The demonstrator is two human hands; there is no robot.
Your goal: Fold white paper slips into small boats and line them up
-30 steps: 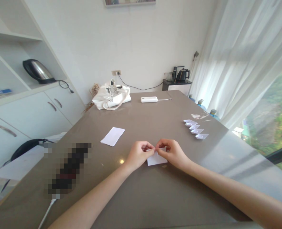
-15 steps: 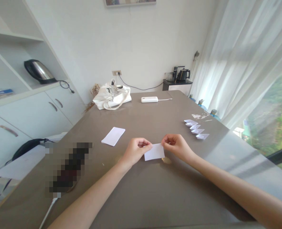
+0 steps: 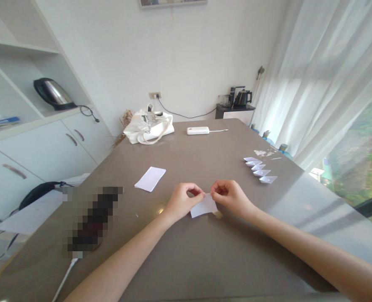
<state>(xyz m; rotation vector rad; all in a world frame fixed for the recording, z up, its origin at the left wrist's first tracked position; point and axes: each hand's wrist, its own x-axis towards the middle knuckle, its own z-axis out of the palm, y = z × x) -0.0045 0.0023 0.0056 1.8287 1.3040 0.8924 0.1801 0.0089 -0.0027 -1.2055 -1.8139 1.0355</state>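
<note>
Both hands meet over a small white paper slip (image 3: 204, 206) near the middle of the grey-brown surface (image 3: 204, 260). The left hand (image 3: 183, 201) is curled, thumb and forefinger pinched on the slip's upper left corner, while the right hand (image 3: 231, 196) is likewise curled and pinches the upper right corner; the two sets of fingertips are nearly touching above the top edge. The slip hangs from that edge and tilts toward the camera, and its lower edge seems to rest on or just above the surface, though the view is too small to be sure. Further back and to the left of the hands lies a flat white sheet (image 3: 150, 178), well apart from them. To the right, near the surface's edge, a row of small folded paper boats (image 3: 261, 169) runs in a line, with a few paper scraps (image 3: 263, 153) just behind it. At the far end sit a white handbag (image 3: 148, 125) and a white power bank (image 3: 198, 131) with its cable. A blurred dark patch (image 3: 89, 220) covers something at the near left. An electric kettle (image 3: 51, 93) stands on the shelf at left.
</note>
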